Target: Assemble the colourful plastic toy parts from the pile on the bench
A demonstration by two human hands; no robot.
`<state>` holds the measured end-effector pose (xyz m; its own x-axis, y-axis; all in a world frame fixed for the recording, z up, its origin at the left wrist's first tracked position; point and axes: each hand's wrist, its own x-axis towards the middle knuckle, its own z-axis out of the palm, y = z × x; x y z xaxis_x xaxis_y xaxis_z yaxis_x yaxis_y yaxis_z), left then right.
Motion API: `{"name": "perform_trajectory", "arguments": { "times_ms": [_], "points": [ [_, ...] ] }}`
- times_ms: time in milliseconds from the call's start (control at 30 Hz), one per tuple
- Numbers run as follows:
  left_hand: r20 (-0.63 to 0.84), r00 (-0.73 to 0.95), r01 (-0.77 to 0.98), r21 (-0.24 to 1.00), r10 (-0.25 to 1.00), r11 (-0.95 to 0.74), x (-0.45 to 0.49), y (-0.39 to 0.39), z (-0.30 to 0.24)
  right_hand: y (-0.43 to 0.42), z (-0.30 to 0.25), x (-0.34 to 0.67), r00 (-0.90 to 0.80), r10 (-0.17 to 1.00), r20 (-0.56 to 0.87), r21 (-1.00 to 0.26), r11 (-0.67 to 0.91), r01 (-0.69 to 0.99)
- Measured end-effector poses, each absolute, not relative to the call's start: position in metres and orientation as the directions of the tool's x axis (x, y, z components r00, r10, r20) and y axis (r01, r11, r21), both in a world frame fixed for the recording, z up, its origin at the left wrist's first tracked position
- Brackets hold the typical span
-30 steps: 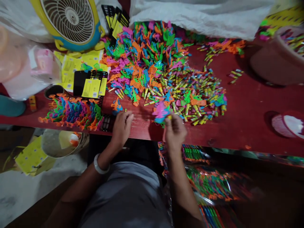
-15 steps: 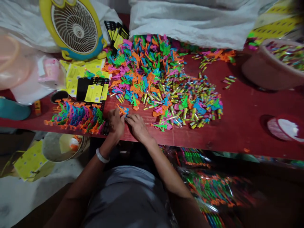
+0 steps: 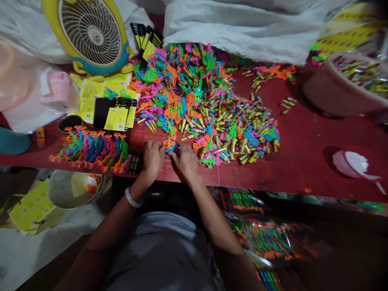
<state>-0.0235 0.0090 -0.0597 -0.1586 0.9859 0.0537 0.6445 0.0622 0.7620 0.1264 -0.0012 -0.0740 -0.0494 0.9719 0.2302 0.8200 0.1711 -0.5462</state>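
Note:
My left hand (image 3: 152,158) and my right hand (image 3: 187,161) meet at the near edge of the red table (image 3: 303,161). Between their fingertips sits a small orange and blue plastic toy piece (image 3: 169,144), and both hands pinch it with curled fingers. Just beyond lies a big heap of bright plastic toy pieces (image 3: 184,81), merging on the right into a spread of small yellow-green tubes (image 3: 242,121). A row of assembled coloured toys (image 3: 93,147) lies left of my left hand, which wears a white bangle.
A yellow fan (image 3: 91,34) stands at the back left, with yellow cards (image 3: 117,117) and a black tray in front. A pink basin (image 3: 342,89) of tubes and a small red basket (image 3: 353,163) sit on the right. White sacks (image 3: 242,28) line the back. Packed bags lie under the table.
My right hand came left from the tube pile, where it held a coloured piece, and joined my left hand. Both hands now hold a piece together slightly farther right than half a second ago.

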Motion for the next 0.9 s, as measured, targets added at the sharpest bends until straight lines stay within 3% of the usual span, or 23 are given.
{"name": "perform_trajectory", "arguments": {
  "times_ms": [167,400,500,633,900],
  "points": [
    [-0.057,-0.182,0.479,0.867,0.982,0.139,-0.023,0.01,-0.058,-0.004,-0.072,0.121,-0.131,0.97,0.206,-0.593,0.23,0.772],
    [-0.193,-0.071,0.118,0.972,0.979,0.201,-0.025,-0.01,-0.054,-0.025,-0.069,0.127,-0.191,0.944,0.27,-0.817,0.329,0.473],
    [-0.194,-0.061,0.034,0.98,0.979,0.196,-0.029,-0.02,-0.044,-0.034,-0.066,0.129,-0.167,0.96,0.226,-0.882,0.275,0.382],
    [-0.185,-0.058,-0.025,0.983,0.981,0.184,-0.029,-0.025,-0.035,-0.041,-0.068,0.133,-0.127,0.978,0.165,-0.914,0.2,0.352],
    [-0.179,-0.062,0.043,0.982,0.982,0.181,-0.025,-0.029,-0.039,-0.037,-0.062,0.137,-0.147,0.967,0.209,-0.87,0.252,0.423]
  ]
}}
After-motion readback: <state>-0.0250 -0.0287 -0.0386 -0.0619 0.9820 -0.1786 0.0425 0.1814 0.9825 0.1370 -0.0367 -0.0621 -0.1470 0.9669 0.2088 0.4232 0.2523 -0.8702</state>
